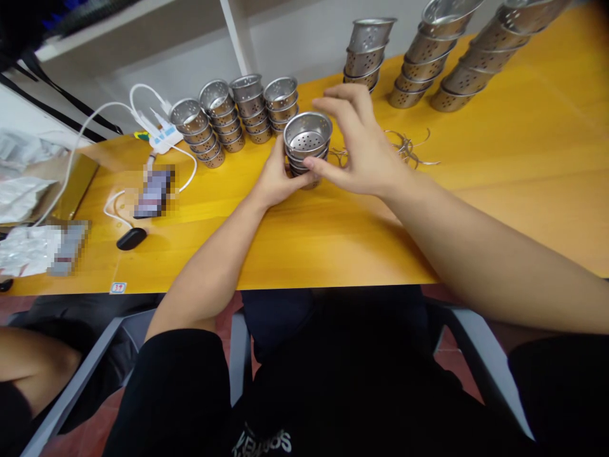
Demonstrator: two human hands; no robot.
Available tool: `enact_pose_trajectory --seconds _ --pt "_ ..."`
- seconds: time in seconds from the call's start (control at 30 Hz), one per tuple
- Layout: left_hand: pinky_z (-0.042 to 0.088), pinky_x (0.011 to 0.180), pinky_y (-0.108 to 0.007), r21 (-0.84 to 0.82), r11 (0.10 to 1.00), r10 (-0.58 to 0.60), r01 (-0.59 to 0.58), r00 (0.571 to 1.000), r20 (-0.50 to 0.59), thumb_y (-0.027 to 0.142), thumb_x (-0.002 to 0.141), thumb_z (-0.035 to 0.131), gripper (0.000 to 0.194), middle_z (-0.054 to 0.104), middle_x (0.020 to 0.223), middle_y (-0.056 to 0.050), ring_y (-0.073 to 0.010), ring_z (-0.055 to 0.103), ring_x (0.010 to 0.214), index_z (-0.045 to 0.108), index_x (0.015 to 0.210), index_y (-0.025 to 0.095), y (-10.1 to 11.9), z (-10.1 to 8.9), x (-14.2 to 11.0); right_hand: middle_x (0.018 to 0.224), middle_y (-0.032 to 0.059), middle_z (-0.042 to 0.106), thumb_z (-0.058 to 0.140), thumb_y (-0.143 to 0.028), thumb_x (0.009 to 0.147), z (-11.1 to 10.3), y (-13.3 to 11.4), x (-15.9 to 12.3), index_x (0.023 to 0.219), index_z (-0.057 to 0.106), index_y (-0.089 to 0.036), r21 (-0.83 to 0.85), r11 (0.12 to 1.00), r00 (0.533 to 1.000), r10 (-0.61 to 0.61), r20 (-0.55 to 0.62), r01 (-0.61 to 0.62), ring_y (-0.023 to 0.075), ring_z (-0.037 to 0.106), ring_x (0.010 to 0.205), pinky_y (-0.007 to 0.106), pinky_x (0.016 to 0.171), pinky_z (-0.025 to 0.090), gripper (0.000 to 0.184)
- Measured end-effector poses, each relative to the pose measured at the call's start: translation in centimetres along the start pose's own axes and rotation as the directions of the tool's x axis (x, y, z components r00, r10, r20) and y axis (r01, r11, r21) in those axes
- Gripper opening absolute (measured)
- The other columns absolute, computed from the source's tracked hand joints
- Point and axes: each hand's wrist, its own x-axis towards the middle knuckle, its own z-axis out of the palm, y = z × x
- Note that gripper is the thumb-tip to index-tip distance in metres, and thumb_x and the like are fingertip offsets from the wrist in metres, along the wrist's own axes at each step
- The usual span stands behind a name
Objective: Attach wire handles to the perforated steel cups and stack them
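Observation:
A short stack of perforated metal cups [308, 136] stands on the yellow table in front of me. My left hand [278, 174] is wrapped around its lower left side, thumb across the front. Just right of the stack is my right hand [364, 143], its fingers spread and raised above the rim. The right thumb tip is at the stack's near side; whether it presses on the metal I cannot tell. Behind my right wrist lies a loose tangle of thin wire rings [406, 149], partly hidden by that hand.
Several cup stacks stand at the back left, the nearest being a leaning stack [200, 136]. Taller stacks [421, 60] rise at the back right. On the left lie a power strip [165, 136] with white cables, a phone [155, 193] and a black oval object [131, 238]. A seated person's leg [35, 358] shows lower left.

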Motion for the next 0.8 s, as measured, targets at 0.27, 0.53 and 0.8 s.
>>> enact_pose_trajectory --seconds 0.27,0.53,0.8 --pt "0.066 0.141 -0.069 -0.048 0.984 -0.178 0.172 0.971 -0.161 0.096 0.092 0.107 0.113 0.072 0.158 -0.015 -0.0386 0.081 0.147 0.058 0.174 0.035 -1.3 -1.8 0.0 0.133 0.0142 0.094 0.069 -0.089 0.122 -0.6 0.7 -0.6 0.137 0.095 -0.04 -0.01 1.0 0.989 0.025 0.149 -0.024 0.0525 0.087 0.132 0.078 0.123 0.071 0.057" --pt "0.067 0.144 -0.066 -0.071 0.976 -0.207 0.207 0.978 0.015 0.065 0.121 0.082 0.064 0.074 0.168 -0.016 -0.0338 0.084 0.157 0.05 0.168 0.035 -1.2 -1.1 -0.7 0.163 0.0204 0.089 0.074 -0.078 0.122 2.4 3.9 -1.2 0.17 0.082 -0.026 -0.037 0.999 0.946 0.039 0.321 -0.029 0.052 0.086 0.147 0.077 0.13 0.069 0.071" --pt "0.067 0.146 -0.059 0.078 0.986 -0.157 0.15 0.983 0.099 0.044 0.117 0.08 0.052 0.076 0.179 -0.016 -0.0368 0.08 0.17 0.062 0.164 0.03 2.0 -1.0 -1.0 0.188 0.0235 0.073 0.073 -0.096 0.113 3.8 10.1 -1.5 0.184 0.073 -0.025 -0.149 0.978 0.97 0.171 0.176 -0.145 0.0594 0.067 0.176 0.086 0.148 0.055 0.1"
